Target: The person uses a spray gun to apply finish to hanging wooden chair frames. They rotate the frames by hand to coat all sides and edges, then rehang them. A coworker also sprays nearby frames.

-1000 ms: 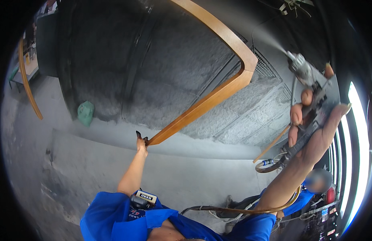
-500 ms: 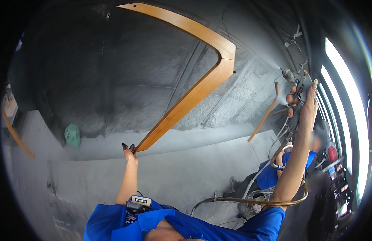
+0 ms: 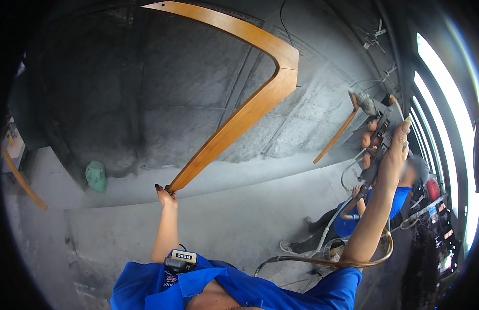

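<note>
My left hand (image 3: pixel 167 198) is closed round the lower end of a long, angled wooden furniture part (image 3: pixel 226 132), its fingertips dark-stained. From there the orange-brown wood rises to a bend at the upper middle, with a joint line across it. Its other arm runs back to a pointed tip with a small hole at the upper left. Over on the right, my right hand (image 3: pixel 393 150) grips a spray gun (image 3: pixel 364 103), fingers wrapped round its handle. The gun's front end points up and left, apart from the wood. Pale haze hangs between them.
A brown hose (image 3: pixel 371 263) loops below my right forearm. Beyond it a co-worker in a blue shirt (image 3: pixel 399 199) is near another bent wooden part (image 3: pixel 336 135). A green bag (image 3: pixel 96 176) lies left, beyond it a curved wooden piece (image 3: pixel 22 178). Bright light strips (image 3: pixel 441 77) line the right.
My right hand and the spray gun have moved slightly down and left. The wooden part in my left hand has shifted a little up and left. The co-worker has shifted too.
</note>
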Demonstrator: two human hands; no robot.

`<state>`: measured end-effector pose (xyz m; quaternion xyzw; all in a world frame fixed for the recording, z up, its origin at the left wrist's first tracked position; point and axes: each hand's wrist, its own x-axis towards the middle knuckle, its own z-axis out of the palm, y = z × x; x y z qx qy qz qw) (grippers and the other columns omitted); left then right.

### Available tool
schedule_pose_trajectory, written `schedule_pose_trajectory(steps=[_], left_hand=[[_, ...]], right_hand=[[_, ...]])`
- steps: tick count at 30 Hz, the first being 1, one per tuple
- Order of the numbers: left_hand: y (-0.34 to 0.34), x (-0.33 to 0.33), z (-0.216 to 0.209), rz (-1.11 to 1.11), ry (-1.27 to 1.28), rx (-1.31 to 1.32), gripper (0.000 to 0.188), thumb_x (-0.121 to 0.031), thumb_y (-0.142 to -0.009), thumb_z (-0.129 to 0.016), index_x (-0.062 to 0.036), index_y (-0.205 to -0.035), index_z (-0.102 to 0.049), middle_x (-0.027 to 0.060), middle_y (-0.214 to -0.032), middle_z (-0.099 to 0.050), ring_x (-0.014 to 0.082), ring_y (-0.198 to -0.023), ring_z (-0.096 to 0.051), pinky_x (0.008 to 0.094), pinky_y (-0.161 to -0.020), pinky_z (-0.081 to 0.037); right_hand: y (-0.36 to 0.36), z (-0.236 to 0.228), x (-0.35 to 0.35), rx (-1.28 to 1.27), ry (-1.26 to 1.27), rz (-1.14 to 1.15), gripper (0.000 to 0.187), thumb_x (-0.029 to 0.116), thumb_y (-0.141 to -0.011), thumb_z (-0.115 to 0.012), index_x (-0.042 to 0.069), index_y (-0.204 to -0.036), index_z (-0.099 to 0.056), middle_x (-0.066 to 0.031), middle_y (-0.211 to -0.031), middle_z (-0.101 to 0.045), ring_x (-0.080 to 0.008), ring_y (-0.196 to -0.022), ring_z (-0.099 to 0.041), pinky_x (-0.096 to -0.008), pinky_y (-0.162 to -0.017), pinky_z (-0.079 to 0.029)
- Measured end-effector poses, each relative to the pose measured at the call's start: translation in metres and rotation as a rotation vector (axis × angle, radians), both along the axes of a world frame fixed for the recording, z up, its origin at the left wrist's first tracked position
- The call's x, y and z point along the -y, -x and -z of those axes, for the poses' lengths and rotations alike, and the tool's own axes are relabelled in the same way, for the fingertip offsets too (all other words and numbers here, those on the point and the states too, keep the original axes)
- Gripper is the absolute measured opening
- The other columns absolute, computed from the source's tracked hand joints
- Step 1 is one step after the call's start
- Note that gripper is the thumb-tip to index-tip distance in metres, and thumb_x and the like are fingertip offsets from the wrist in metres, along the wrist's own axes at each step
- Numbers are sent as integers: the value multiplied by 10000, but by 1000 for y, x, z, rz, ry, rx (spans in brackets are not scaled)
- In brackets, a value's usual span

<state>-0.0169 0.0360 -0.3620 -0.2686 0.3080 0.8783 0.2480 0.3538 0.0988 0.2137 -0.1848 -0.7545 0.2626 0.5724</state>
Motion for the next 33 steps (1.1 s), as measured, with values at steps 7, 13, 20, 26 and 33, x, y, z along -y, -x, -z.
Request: schedule_pose_trajectory(steps=[7,13,20,26,33], left_hand=[[-4,-1,0,-18,-46,-66,715,-582,-1065,-392,-201,-1625,-165,154,-1373,-507,250,-982,-595,411,-916,-537],[-11,5,-14,-69,-8,-88,764,-587,-1068,-381,-146,-1637,-126,163,-1486,-421,261,-1123,-559,383,-968,-492],[-4,6,-36,-80,-3,-163,765,-580,-1073,-366,-202,-1660,-52,173,-1560,-354,261,-1193,-533,366,-1006,-465],[-17,15,-39,-22,96,-214,721,-530,-1085,-360,-216,-1660,-59,178,-1617,-295,289,-1288,-497,395,-1076,-439],[-48,33,-58,-84,161,-211,703,-487,-1084,-378,-144,-1646,-129,154,-1517,-430,283,-1289,-497,470,-1107,-419]], right_hand=[[62,-13,76,-66,-64,-708,812,645,-1044,-334,27,-1567,-280,-116,-903,-589,-133,-587,-577,-183,-334,-416],[55,-17,45,49,-29,-223,719,606,-1060,-372,31,-1484,-461,-85,-868,-635,-106,-598,-606,-187,-355,-431],[-21,-1,-27,37,113,155,630,553,-1066,-439,66,-1456,-529,-57,-869,-638,-83,-629,-609,-188,-378,-450],[-103,21,-23,19,86,226,621,519,-1080,-433,37,-1465,-501,-89,-909,-651,-113,-649,-626,-206,-387,-465],[-118,65,-29,126,101,87,669,542,-1065,-450,42,-1509,-451,-87,-904,-641,-114,-635,-614,-203,-401,-424]])
